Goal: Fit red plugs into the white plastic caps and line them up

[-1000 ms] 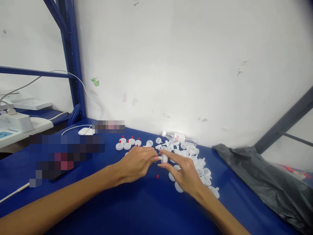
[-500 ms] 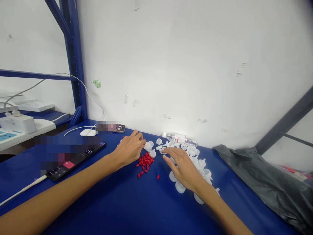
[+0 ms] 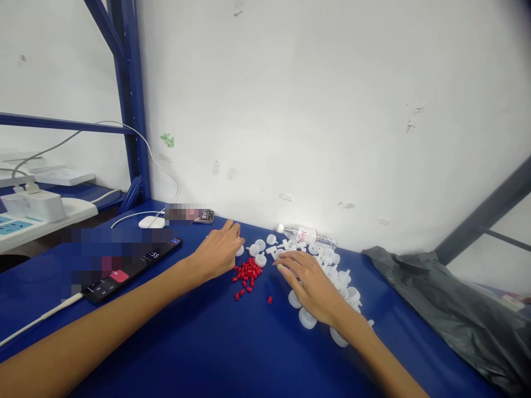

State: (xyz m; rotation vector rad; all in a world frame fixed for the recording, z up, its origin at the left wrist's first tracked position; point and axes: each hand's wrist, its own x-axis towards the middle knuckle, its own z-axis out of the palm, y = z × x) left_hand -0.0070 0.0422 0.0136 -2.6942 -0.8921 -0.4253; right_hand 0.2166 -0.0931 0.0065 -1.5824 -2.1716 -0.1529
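Fingers of the left hand curl near the piled small red caps, any pinch hidden, while the right hand spreads thumb from fingers beside white funnel-shaped plastic pieces strewn on the blue tabletop.

":55" on near phone, blurred digits on far phone, unreadable red print on bottle label
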